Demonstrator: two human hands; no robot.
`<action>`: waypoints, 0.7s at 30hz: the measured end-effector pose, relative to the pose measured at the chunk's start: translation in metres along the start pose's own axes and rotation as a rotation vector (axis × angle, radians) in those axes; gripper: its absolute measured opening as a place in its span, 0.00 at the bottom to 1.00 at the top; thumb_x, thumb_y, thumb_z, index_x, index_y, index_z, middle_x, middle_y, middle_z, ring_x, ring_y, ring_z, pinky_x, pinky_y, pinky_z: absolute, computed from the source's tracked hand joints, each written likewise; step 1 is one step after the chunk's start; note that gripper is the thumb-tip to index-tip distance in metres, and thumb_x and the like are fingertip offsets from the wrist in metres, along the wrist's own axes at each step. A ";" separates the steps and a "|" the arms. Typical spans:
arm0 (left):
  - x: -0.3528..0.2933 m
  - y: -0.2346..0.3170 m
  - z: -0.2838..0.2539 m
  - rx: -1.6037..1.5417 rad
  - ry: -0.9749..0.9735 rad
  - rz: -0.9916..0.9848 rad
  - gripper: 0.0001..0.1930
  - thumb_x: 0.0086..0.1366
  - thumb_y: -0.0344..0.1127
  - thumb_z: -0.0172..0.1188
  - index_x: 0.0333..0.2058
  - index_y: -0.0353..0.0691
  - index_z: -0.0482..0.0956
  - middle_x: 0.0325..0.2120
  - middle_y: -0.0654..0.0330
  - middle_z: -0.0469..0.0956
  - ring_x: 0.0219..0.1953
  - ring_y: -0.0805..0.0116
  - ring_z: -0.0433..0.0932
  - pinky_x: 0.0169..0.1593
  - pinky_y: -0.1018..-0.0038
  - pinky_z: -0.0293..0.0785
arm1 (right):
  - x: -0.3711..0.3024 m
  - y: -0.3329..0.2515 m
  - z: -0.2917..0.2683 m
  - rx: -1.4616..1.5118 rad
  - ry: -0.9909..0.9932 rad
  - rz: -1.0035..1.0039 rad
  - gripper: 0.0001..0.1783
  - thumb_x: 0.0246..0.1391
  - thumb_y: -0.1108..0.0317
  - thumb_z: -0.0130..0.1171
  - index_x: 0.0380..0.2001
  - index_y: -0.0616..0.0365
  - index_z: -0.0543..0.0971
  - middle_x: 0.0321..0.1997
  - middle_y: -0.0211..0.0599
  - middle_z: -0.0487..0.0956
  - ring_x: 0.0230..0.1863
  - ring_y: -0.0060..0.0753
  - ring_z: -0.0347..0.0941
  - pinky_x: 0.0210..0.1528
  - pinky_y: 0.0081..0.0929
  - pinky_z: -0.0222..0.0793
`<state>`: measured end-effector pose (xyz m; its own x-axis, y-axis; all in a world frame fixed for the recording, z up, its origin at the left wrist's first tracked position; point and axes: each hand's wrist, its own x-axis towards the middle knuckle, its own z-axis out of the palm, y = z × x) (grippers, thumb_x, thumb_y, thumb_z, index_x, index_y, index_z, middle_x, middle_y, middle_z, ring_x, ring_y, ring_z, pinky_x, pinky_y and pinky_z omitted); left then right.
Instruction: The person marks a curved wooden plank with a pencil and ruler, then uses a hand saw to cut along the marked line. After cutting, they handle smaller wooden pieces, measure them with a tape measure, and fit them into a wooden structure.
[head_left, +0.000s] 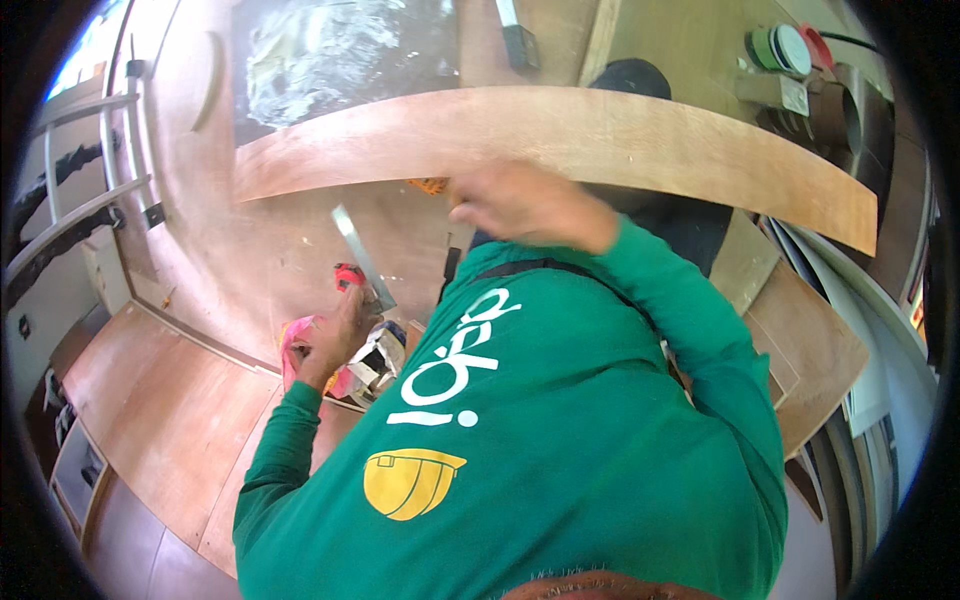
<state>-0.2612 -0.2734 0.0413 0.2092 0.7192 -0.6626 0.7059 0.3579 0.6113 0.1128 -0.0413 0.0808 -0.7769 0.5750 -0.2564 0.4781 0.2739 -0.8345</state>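
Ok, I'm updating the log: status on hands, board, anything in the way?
Left hand by metal strip and pink item, grip unclear. Right hand blurred, beside curved board. Orange item at board's edge; can't tell if it obstructs.

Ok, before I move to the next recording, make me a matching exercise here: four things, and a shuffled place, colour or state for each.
1. Right hand
2. Left hand
3. Metal ladder
4. Helmet print

A. Far left of the picture
B. Blurred, at the curved board
C. Yellow, on the green shirt
D. By the pink item

Pairs: 1-B, 2-D, 3-A, 4-C.
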 end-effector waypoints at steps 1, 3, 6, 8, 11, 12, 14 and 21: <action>-0.011 -0.040 0.014 -0.037 0.065 -0.076 0.20 0.61 0.23 0.69 0.48 0.36 0.69 0.41 0.45 0.73 0.47 0.40 0.78 0.50 0.55 0.76 | 0.027 -0.013 0.017 -0.121 -0.179 -0.021 0.16 0.64 0.57 0.64 0.38 0.61 0.85 0.43 0.52 0.86 0.48 0.55 0.83 0.52 0.48 0.78; -0.026 -0.069 0.025 0.082 0.136 -0.048 0.22 0.61 0.24 0.70 0.49 0.36 0.68 0.44 0.44 0.74 0.48 0.40 0.78 0.51 0.53 0.76 | 0.066 -0.022 0.058 -0.253 -0.385 -0.091 0.18 0.61 0.54 0.68 0.39 0.60 0.84 0.41 0.51 0.85 0.46 0.56 0.84 0.49 0.52 0.78; -0.048 -0.086 0.031 0.378 0.267 -0.137 0.24 0.60 0.30 0.73 0.51 0.38 0.71 0.47 0.44 0.74 0.49 0.42 0.80 0.47 0.54 0.76 | 0.075 -0.020 0.084 -0.241 -0.280 -0.235 0.20 0.58 0.52 0.70 0.42 0.60 0.84 0.42 0.51 0.85 0.45 0.57 0.84 0.47 0.52 0.79; -0.037 -0.065 0.024 0.588 0.347 -0.149 0.25 0.60 0.35 0.75 0.52 0.39 0.74 0.47 0.46 0.75 0.49 0.43 0.80 0.46 0.54 0.75 | 0.054 -0.032 0.037 -0.194 -0.243 -0.053 0.21 0.60 0.54 0.69 0.44 0.61 0.84 0.48 0.51 0.86 0.50 0.56 0.82 0.55 0.47 0.78; 0.024 0.014 0.004 0.343 0.393 -0.054 0.24 0.61 0.37 0.75 0.52 0.38 0.76 0.46 0.48 0.77 0.49 0.43 0.79 0.48 0.53 0.75 | -0.004 0.038 -0.012 -0.343 0.349 -0.186 0.19 0.60 0.56 0.68 0.38 0.63 0.82 0.43 0.53 0.83 0.47 0.60 0.80 0.51 0.52 0.76; 0.041 0.050 -0.001 0.276 0.455 0.025 0.24 0.61 0.38 0.75 0.53 0.37 0.77 0.47 0.47 0.77 0.50 0.43 0.79 0.50 0.53 0.75 | -0.030 0.039 -0.036 -0.283 0.535 0.013 0.18 0.62 0.57 0.66 0.41 0.64 0.82 0.43 0.54 0.82 0.48 0.62 0.78 0.52 0.53 0.75; 0.080 0.117 -0.022 0.235 0.543 0.268 0.25 0.64 0.40 0.74 0.55 0.36 0.77 0.49 0.46 0.78 0.52 0.43 0.79 0.54 0.55 0.76 | -0.092 0.052 -0.085 -0.445 0.574 0.282 0.18 0.64 0.58 0.64 0.46 0.63 0.82 0.47 0.55 0.82 0.52 0.61 0.77 0.57 0.52 0.72; 0.254 0.214 -0.059 0.255 0.553 0.624 0.31 0.65 0.48 0.72 0.61 0.36 0.76 0.55 0.40 0.80 0.57 0.40 0.78 0.60 0.53 0.76 | -0.262 0.082 -0.131 -0.616 0.964 0.775 0.20 0.69 0.60 0.59 0.54 0.66 0.79 0.55 0.57 0.78 0.60 0.63 0.71 0.65 0.48 0.67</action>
<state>-0.0966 0.0209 0.0296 0.2969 0.9489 0.1067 0.7155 -0.2951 0.6332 0.4090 -0.0683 0.1430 0.2352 0.9673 0.0954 0.9523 -0.2096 -0.2219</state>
